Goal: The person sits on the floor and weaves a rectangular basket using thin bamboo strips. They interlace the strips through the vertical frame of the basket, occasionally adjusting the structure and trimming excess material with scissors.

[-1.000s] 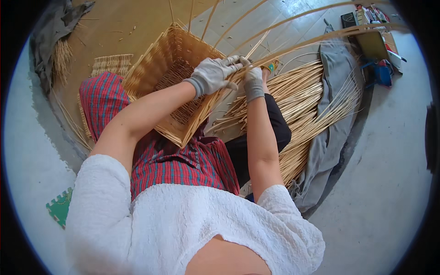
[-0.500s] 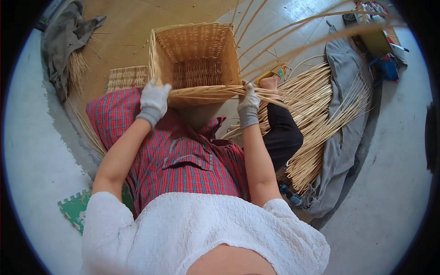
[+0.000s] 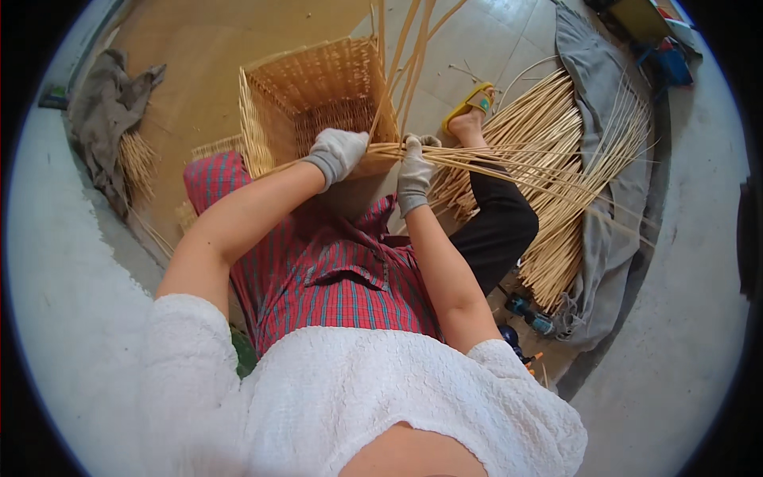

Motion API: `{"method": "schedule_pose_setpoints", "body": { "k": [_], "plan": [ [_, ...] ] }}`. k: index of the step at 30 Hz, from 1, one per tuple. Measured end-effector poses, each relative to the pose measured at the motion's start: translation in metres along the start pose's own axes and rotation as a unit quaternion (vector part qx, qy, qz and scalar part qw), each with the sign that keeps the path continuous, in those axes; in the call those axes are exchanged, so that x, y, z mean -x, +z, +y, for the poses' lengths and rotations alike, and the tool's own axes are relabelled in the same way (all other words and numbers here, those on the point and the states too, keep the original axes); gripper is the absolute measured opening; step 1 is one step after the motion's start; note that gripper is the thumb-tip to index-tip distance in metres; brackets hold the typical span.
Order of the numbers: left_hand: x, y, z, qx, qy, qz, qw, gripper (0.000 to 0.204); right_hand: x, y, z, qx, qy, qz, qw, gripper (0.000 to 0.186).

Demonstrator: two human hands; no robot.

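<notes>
A square wicker basket [image 3: 318, 79] leans open-side toward me above my lap, its woven inside in view. My left hand [image 3: 339, 154], in a whitish work glove, reaches across the near rim to the basket's right corner, fingers closed on the wicker rods there; its fingertips are partly hidden. Just right of that corner my right hand [image 3: 415, 171], also gloved, is wrapped round a bundle of loose wicker rods [image 3: 493, 159] running off to the right. Several more upright rods [image 3: 412, 60] stand up from the corner, close to both hands.
A pile of cut rods [image 3: 540, 119] lies on grey cloth [image 3: 596, 87] at the right, beside a foot in a yellow sandal [image 3: 475, 103]. Another cloth [image 3: 111, 103] covers rods at the left. A power tool [image 3: 528, 314] rests low on the right. Red plaid cloth [image 3: 326, 294] covers my lap.
My left hand has moved right along the near rim to the corner by my right hand. The basket has tilted and shifted slightly left. The long rods at upper right now stand more upright.
</notes>
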State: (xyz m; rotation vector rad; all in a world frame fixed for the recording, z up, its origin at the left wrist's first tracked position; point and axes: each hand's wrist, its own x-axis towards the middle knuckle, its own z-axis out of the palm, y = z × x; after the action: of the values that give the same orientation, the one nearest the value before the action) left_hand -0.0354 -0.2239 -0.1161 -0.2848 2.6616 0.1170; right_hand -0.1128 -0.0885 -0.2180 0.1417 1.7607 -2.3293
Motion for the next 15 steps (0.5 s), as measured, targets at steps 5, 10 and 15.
{"method": "schedule_pose_setpoints", "body": {
  "k": [5, 10, 15],
  "plan": [
    [0.009, -0.023, 0.014, 0.507, 0.191, 0.169, 0.823, 0.046, -0.024, -0.004, 0.028, -0.018, 0.012, -0.035, 0.999, 0.021],
    [0.017, 0.064, -0.109, 0.823, 0.203, 0.218, 0.483, 0.031, -0.011, -0.003, 0.004, -0.004, 0.080, -0.088, 0.993, 0.019],
    [0.023, -0.002, -0.019, 0.633, 0.076, 0.248, 0.730, 0.032, -0.021, -0.007, 0.013, -0.110, 0.063, -0.046, 0.991, 0.017]
  ]
}}
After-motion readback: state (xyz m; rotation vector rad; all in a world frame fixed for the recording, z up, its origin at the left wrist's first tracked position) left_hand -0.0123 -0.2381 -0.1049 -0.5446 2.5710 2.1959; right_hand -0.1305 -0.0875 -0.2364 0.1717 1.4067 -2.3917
